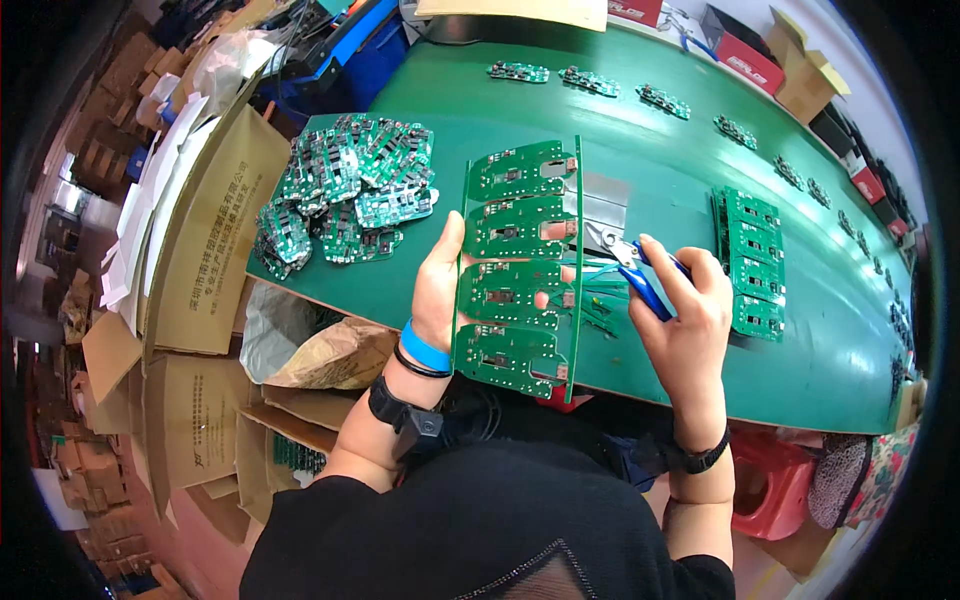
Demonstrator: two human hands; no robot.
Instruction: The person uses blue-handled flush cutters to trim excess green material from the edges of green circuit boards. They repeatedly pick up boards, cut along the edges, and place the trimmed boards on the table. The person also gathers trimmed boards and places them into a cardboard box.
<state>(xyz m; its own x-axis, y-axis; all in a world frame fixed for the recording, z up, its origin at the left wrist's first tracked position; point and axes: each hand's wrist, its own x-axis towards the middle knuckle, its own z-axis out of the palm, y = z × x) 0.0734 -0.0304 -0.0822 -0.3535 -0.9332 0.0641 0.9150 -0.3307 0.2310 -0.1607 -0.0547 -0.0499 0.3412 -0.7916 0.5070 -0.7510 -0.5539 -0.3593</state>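
Observation:
My left hand (437, 290) grips a panel of green circuit boards (515, 215) by its left edge, holding it tilted up above the near side of the table. Several boards sit one above another in the panel, joined by narrow side rails, and some fingers show through its cutouts. Blue-handled side cutters (648, 293) are in my right hand (690, 315), fingers wrapped round the handles. Their metal jaws point left, close to the panel's right rail; contact cannot be made out. Thin green offcut strips (598, 318) lie behind the panel's lower right.
A heap of separate boards (350, 185) covers the green table's (450, 110) left end. Stacked panels (755, 265) lie right of my right hand. Single boards (590, 82) line the far and right sides. Cardboard boxes (205, 240) stand at left; a red stool (775, 485) is below the table's right.

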